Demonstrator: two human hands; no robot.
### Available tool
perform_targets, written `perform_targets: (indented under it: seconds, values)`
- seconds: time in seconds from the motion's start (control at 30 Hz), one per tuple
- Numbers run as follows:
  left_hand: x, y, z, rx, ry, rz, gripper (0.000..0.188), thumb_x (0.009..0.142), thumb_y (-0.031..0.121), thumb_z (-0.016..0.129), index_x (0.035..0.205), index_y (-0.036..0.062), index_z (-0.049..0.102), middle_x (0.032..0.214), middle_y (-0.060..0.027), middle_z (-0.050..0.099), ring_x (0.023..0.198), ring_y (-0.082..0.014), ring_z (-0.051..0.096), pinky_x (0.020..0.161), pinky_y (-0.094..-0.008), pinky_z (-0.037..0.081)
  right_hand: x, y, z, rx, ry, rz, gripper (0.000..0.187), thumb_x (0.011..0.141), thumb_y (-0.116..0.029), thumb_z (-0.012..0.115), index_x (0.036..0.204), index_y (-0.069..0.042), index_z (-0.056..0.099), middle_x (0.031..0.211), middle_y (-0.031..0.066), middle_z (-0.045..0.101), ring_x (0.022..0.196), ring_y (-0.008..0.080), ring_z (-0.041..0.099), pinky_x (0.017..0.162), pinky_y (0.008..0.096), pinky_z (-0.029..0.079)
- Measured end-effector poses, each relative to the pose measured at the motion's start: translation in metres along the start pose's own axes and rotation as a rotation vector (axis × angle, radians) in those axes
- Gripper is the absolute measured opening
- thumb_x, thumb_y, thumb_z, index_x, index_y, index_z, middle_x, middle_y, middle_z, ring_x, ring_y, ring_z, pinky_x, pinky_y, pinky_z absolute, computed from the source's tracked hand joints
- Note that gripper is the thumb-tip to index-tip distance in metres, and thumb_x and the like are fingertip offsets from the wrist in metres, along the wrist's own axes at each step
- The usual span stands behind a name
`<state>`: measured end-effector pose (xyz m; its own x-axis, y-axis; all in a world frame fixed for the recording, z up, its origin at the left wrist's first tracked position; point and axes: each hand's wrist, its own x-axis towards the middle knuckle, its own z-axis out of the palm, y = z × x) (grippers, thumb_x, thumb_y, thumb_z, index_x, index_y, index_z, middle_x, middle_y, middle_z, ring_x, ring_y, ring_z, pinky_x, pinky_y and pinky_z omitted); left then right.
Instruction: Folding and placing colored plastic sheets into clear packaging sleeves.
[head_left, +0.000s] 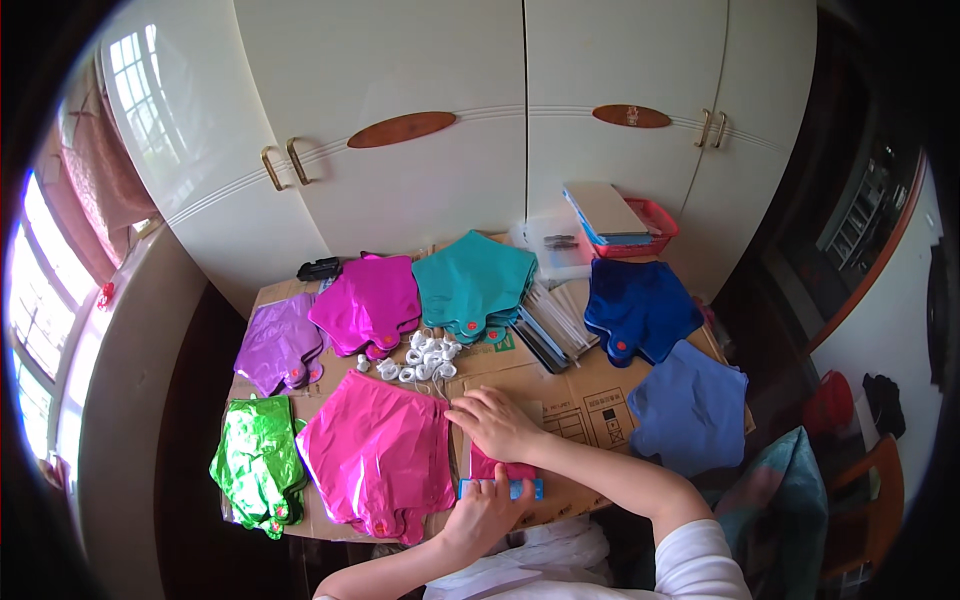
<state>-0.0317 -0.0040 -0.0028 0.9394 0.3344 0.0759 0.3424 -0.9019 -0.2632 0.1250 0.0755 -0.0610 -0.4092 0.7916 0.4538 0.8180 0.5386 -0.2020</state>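
Between my hands lies a small folded piece of pink foil (pixel 484 463), with a narrow blue strip (pixel 530 490) across its near end. My left hand (pixel 487 512) rests over the blue strip with its fingers apart, reaching onto the pink foil. My right hand (pixel 493 424) is stretched out flat just beyond, its fingertips by the right edge of a large pink star-shaped foil balloon stack (pixel 375 455). Part of the folded foil is hidden under both hands.
Flattened cardboard (pixel 585 400) covers the table. More foil stacks stand around: green (pixel 257 455), lilac (pixel 277 343), magenta (pixel 368 303), teal (pixel 475 280), dark blue (pixel 640 305), light blue (pixel 690 405). White string coils (pixel 430 355), flat sticks (pixel 560 320) and a red basket (pixel 655 225) lie farther back.
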Motion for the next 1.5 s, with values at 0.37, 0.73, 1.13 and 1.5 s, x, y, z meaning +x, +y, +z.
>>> perform_targets:
  seconds: [0.37, 0.73, 1.13, 1.5]
  values:
    - [0.008, 0.016, 0.018, 0.185, 0.033, 0.029, 0.034, 0.084, 0.017, 0.05, 0.116, 0.0049, 0.051, 0.1, -0.0359, 0.063, 0.074, -0.0369, 0.069, 0.06, -0.0342, 0.055, 0.004, 0.007, -0.009, 0.028, 0.144, -0.183, 0.03, 0.084, -0.013, 0.054, 0.113, -0.011, 0.061, 0.117, 0.0069, 0.056, 0.114, 0.0248, 0.052, 0.1, 0.0421, 0.039]
    - [0.016, 0.018, -0.003, 0.177, 0.053, -0.012, 0.034, 0.087, 0.019, 0.046, 0.117, 0.0031, 0.05, 0.104, -0.0346, 0.062, 0.076, -0.042, 0.066, 0.063, -0.0517, 0.051, 0.046, 0.317, -0.086, -0.264, -0.179, 0.417, 0.031, 0.077, -0.008, 0.056, 0.108, -0.003, 0.06, 0.112, 0.0187, 0.062, 0.107, 0.0332, 0.06, 0.09, 0.0431, 0.049]
    - [0.013, 0.018, 0.0, 0.128, 0.075, -0.027, 0.037, 0.086, 0.018, 0.046, 0.117, -0.0001, 0.052, 0.104, -0.0367, 0.061, 0.078, -0.0462, 0.064, 0.064, -0.0577, 0.05, 0.051, 0.317, -0.072, -0.141, 0.223, 0.575, 0.013, 0.082, -0.022, 0.061, 0.086, -0.013, 0.071, 0.08, 0.0134, 0.068, 0.074, 0.0319, 0.067, 0.066, 0.0435, 0.052]
    - [0.006, 0.012, 0.02, 0.18, 0.135, -0.024, 0.031, 0.084, 0.017, 0.051, 0.113, 0.0075, 0.054, 0.098, -0.0315, 0.065, 0.072, -0.032, 0.07, 0.053, -0.0319, 0.054, 0.054, 0.127, -0.14, -0.387, 0.473, -0.075, 0.007, 0.078, -0.013, 0.066, 0.084, -0.012, 0.064, 0.065, 0.002, 0.057, 0.062, 0.0188, 0.061, 0.055, 0.0339, 0.048]
